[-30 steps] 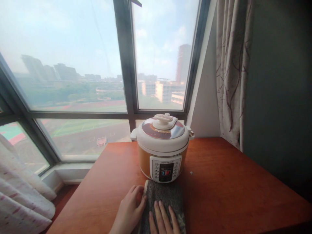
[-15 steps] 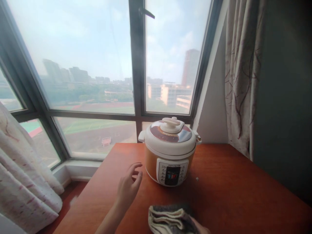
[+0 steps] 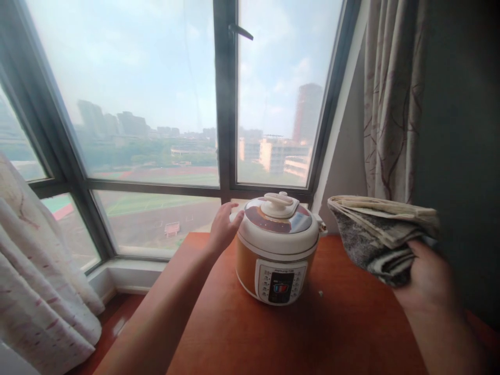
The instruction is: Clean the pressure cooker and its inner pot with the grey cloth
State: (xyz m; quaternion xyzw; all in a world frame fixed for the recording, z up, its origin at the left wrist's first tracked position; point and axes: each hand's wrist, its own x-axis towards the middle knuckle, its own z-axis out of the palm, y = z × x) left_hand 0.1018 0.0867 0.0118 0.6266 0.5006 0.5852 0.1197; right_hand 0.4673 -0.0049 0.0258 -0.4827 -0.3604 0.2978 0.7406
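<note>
A white and tan electric pressure cooker stands on the red-brown table, its lid on and its control panel facing me. At its left side, my left hand is raised with thumb and fingers apart, covering the left handle. Whether it touches the handle I cannot tell. My right hand is closed on a folded grey and cream cloth, held up in the air to the right of the cooker. Several layered edges of the cloth show at its top.
The wooden table reaches to the window frame. A small pale speck lies right of the cooker. Patterned curtains hang at the left and at the right, beside a dark wall.
My left hand has moved up and forward to the cooker's left handle. My right hand has lifted the folded cloth from the table's near side, up and to the right.
</note>
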